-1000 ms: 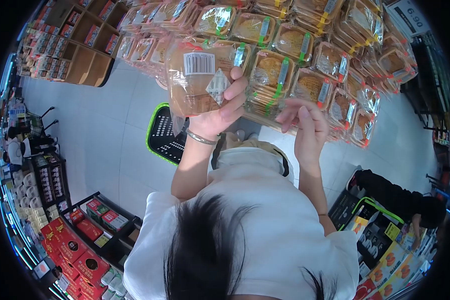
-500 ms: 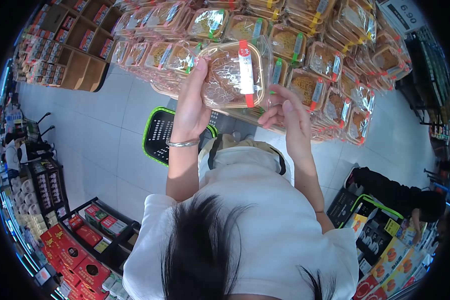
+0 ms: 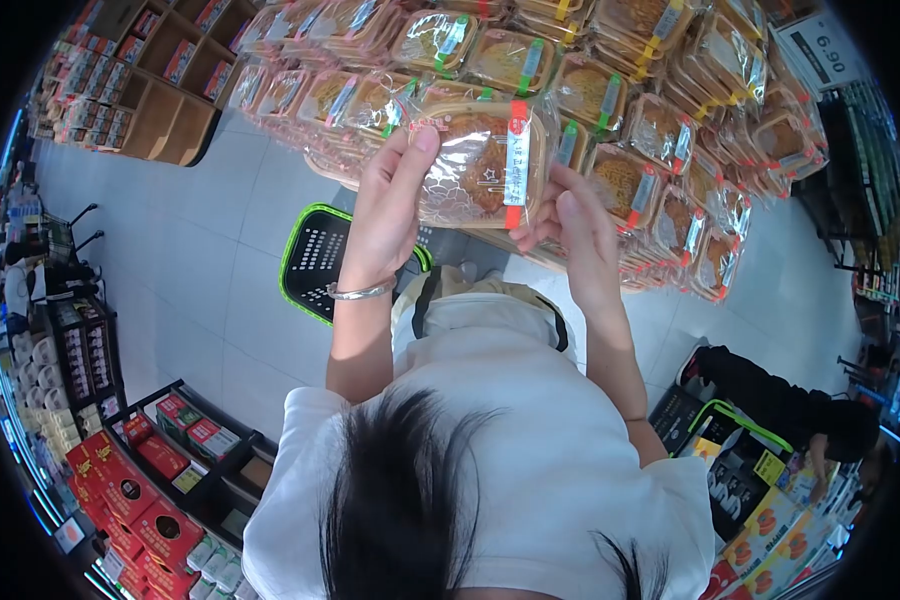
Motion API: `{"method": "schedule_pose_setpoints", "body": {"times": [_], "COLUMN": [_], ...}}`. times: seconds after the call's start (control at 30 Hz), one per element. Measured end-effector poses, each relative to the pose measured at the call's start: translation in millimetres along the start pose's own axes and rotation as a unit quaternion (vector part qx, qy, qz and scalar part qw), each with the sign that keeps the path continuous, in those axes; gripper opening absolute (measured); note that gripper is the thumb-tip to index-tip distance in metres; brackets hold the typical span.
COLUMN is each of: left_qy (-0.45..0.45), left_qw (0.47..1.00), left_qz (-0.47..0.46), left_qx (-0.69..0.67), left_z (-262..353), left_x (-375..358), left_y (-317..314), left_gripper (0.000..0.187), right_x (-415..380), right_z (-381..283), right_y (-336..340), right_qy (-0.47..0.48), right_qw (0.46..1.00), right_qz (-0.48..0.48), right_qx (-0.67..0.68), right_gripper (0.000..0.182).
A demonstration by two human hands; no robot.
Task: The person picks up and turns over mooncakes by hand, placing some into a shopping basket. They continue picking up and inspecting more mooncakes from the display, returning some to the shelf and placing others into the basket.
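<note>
My left hand (image 3: 390, 205) holds a clear-wrapped tray of baked food (image 3: 478, 170) by its left side, thumb on top and the other fingers underneath. The tray is pale with a rounded rim, and a white label with red ends crosses its right part. Golden-brown food shows through the shiny film; its exact kind I cannot make out. At the lower right corner of the wrapper, my right hand (image 3: 582, 230) has its fingers bent against the edge. A silver bangle (image 3: 362, 290) circles my left wrist.
Stacked packaged baked goods (image 3: 590, 90) fill the display ahead. A black shopping basket with a green rim (image 3: 305, 230) is below, left of my legs. A price sign (image 3: 820, 50) stands upper right. Red boxes (image 3: 135, 500) lie lower left; a person in black (image 3: 770, 390) bends at right.
The wrapped tray has shifted slightly right and down and tilted, so its food shows more clearly. My right fingers have come in against its edge.
</note>
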State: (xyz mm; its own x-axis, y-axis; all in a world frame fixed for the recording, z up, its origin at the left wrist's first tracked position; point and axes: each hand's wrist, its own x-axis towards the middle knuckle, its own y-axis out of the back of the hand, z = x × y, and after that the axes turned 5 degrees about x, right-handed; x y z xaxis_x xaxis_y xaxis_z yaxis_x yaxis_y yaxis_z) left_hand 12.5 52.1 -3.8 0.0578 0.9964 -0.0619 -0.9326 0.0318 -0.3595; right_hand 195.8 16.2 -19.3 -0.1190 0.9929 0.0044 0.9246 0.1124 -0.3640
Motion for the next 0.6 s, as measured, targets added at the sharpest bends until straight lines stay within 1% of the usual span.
{"method": "schedule_pose_setpoints", "body": {"times": [0.17,0.33,0.47,0.6], "left_qy": [-0.011,-0.011,-0.016,-0.022], "left_qw": [0.999,0.999,0.999,0.998], "left_qz": [0.006,0.023,0.02,0.016], "left_qx": [0.032,0.042,0.042,0.053], "left_z": [2,4,6,6], "left_x": [-6,-11,-12,-13], "left_y": [7,10,14,17], "left_gripper": [0.033,0.032,0.03,0.03], "right_x": [8,12,12,13], "right_z": [6,10,10,8], "right_y": [-2,-11,-16,-18], "right_qy": [-0.032,-0.028,-0.035,-0.041], "right_qw": [0.998,0.998,0.998,0.997], "right_qz": [-0.04,-0.043,-0.041,-0.051], "right_qx": [-0.023,-0.027,-0.036,-0.032], "right_gripper": [0.038,0.033,0.028,0.026]}}
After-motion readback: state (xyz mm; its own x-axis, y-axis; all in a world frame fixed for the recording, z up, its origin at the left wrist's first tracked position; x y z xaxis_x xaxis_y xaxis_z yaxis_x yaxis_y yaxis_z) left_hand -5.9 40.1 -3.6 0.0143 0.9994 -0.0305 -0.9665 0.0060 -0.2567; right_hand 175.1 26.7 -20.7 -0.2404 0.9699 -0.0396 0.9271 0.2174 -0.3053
